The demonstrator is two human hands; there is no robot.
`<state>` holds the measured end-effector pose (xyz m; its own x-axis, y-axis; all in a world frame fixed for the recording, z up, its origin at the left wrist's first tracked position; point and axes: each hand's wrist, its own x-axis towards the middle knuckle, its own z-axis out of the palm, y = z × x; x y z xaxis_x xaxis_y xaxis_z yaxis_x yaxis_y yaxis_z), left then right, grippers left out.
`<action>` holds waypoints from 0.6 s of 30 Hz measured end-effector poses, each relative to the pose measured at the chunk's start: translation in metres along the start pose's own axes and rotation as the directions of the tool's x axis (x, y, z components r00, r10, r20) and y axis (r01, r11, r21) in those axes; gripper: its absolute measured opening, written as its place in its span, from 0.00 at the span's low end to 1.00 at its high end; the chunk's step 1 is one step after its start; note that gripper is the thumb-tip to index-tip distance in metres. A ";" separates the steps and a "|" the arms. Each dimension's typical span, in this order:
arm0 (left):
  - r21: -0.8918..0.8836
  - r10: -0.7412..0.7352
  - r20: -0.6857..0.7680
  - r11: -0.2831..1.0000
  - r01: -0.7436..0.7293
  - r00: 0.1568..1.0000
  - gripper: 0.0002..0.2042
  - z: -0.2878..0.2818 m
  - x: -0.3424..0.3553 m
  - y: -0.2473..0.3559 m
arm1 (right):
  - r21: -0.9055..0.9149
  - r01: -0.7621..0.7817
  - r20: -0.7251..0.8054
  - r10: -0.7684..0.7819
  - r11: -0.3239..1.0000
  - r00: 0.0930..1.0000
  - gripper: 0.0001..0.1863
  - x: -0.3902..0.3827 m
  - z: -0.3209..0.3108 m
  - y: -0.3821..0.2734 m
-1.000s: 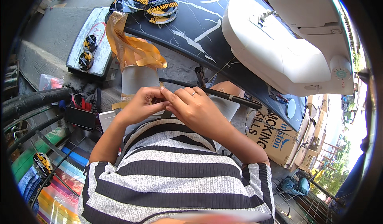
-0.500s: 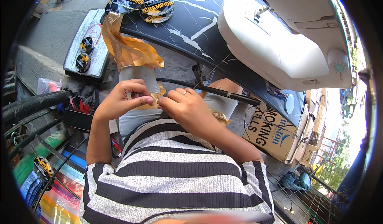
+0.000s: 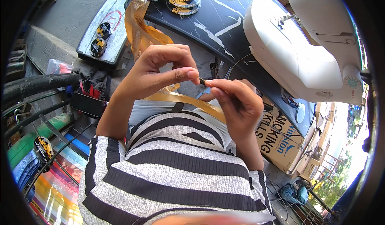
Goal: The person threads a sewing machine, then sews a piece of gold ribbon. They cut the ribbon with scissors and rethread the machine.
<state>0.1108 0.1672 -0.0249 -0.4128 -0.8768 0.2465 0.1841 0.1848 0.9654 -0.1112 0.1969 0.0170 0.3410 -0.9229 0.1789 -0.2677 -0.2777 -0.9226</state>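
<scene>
My left hand (image 3: 164, 70) and my right hand (image 3: 236, 100) are raised over my lap, fingertips almost meeting. Thumb and forefinger of each are pinched on a small, thin, dark-gold piece (image 3: 203, 81); its kind is too small to make out. Below them a gold ribbon (image 3: 192, 101) crosses my lap and passes behind my right hand. More gold ribbon (image 3: 138, 22) hangs in loops from the table's left end, beside round black-and-gold medals (image 3: 184, 1). Part of the ribbon is hidden behind my left hand.
A white sewing machine (image 3: 292, 48) stands on the black marbled table (image 3: 216, 14). Two small round discs (image 3: 98, 47) lie on a white-topped case (image 3: 84, 44) at left. A cardboard box (image 3: 276, 144) stands at right; rolls of coloured ribbon (image 3: 60, 185) lie lower left.
Both hands have risen and shifted right, and my right hand has turned so its thumb side shows. The dark-gold piece now shows between the fingertips. The whole view has shifted slightly.
</scene>
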 end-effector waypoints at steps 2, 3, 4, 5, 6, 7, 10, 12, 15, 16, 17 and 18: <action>-0.029 0.037 0.009 0.999 -0.037 0.999 0.09 0.005 0.005 0.000 | -0.037 0.090 -0.064 -0.092 0.995 0.994 0.08 -0.003 -0.008 0.002; -0.041 0.037 0.003 0.998 -0.037 0.999 0.09 0.008 0.007 0.000 | -0.011 0.066 -0.077 -0.067 0.998 0.995 0.08 -0.006 -0.012 0.004; -0.060 0.044 -0.003 0.997 -0.044 0.999 0.09 0.011 0.008 0.000 | 0.020 0.044 -0.095 -0.042 0.999 0.995 0.08 -0.008 -0.014 0.004; -0.089 0.035 -0.018 0.995 -0.037 0.999 0.09 0.014 0.010 0.001 | 0.054 0.030 -0.116 -0.023 0.998 0.993 0.08 -0.011 -0.016 0.005; -0.126 0.034 -0.033 0.991 -0.038 0.999 0.09 0.017 0.012 0.001 | 0.067 0.005 -0.139 0.004 0.998 0.990 0.08 -0.014 -0.017 0.006; -0.163 0.033 -0.047 0.986 -0.040 0.998 0.09 0.020 0.014 0.001 | 0.082 -0.012 -0.165 0.026 0.997 0.986 0.07 -0.016 -0.019 0.006; 0.037 0.112 -0.154 0.994 -0.108 0.982 0.14 0.029 0.017 0.003 | 0.129 -0.036 -0.207 0.062 0.991 0.976 0.07 -0.020 -0.023 0.007; 0.104 0.185 -0.134 0.980 -0.172 0.973 0.17 0.040 0.018 0.003 | 0.136 -0.027 -0.212 0.056 0.990 0.976 0.07 -0.021 -0.026 0.007; 0.108 0.244 -0.072 0.966 -0.236 0.967 0.27 0.052 0.026 0.000 | 0.127 -0.023 -0.209 0.049 0.992 0.977 0.06 -0.023 -0.034 0.003; 0.058 0.246 -0.069 0.968 -0.242 0.967 0.28 0.057 0.032 -0.003 | 0.143 -0.039 -0.215 0.070 0.989 0.974 0.06 -0.025 -0.036 0.001; 0.006 0.254 -0.065 0.967 -0.254 0.965 0.30 0.063 0.037 -0.006 | 0.163 -0.051 -0.221 0.086 0.985 0.971 0.06 -0.027 -0.038 -0.002; -0.044 0.184 0.022 0.982 -0.183 0.983 0.31 0.069 0.039 -0.008 | 0.170 -0.049 -0.229 0.088 0.984 0.969 0.06 -0.029 -0.042 -0.005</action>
<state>0.0319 0.1621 -0.0174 -0.3912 -0.8181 0.4215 0.2956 0.3221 0.8994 -0.1571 0.2140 0.0307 0.1007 -0.9802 0.1702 -0.1267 -0.1824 -0.9750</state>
